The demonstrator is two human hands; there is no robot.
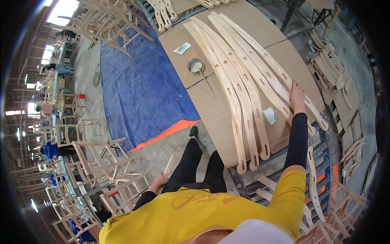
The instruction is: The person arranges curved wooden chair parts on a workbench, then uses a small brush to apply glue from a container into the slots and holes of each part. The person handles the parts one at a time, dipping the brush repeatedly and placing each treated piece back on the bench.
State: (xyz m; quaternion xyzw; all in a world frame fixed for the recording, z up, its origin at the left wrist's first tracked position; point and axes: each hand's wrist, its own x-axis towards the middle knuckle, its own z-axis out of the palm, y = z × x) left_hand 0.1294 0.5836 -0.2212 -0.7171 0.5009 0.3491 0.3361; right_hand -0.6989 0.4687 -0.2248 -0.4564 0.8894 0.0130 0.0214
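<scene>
My right hand (297, 96) reaches over the cardboard-covered table, its fingers curled onto the rightmost of several long, curved wooden chair legs. This chair leg (280, 71) has slots and holes cut in it. To its left lie more such legs (231, 73), side by side. Low at my left side, my left hand (160, 181) is closed round a short, pale wooden piece (170, 164), whose lower part is hidden. On the cardboard (215, 110) stand a small round bowl (196, 66) with pale contents and a thin stick (208, 84) leaning out. A white scrap (269, 116) lies near the legs.
Another white scrap (182, 48) lies beyond the bowl. A blue tarp (142, 81) with an orange edge covers floor left of the table. Unfinished chair frames (101, 162) stand at the left and far left. Cardboard sheets (337, 81) lie at the right. Other people work far left.
</scene>
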